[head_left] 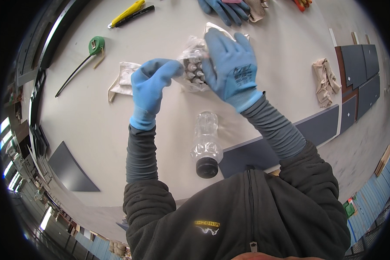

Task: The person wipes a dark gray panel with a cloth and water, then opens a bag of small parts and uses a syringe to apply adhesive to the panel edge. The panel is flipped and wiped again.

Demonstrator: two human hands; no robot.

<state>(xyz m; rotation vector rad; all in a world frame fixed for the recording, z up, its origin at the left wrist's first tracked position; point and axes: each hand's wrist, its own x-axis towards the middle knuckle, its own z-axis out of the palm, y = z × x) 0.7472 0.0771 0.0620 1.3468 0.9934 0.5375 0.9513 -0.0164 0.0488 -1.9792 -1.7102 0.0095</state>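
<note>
A clear plastic bag point(193, 86) packed with several small bottles with pale pointed tips point(194, 68) stands on the table between my hands. My left hand point(151, 82), in a blue coated glove, is closed with thumb and forefinger pinching the bag's left edge. From the right, my blue-gloved right hand point(234, 65) holds the bag's side, its fingers reaching along it; the fingertips' grip is partly hidden. White cloth point(219, 28) shows behind the right fingers. Nearer me, a clear bottle with a black cap point(207, 147) lies on the table.
Left lie a folded white cloth point(125, 80), a green tape measure point(96, 45), and a yellow cutter point(128, 12) beside a black pen-like item. Spare blue gloves point(225, 9) are at the far edge. Dark panels point(312, 125) and a beige cloth point(325, 82) lie right; another dark panel point(71, 171) sits near left.
</note>
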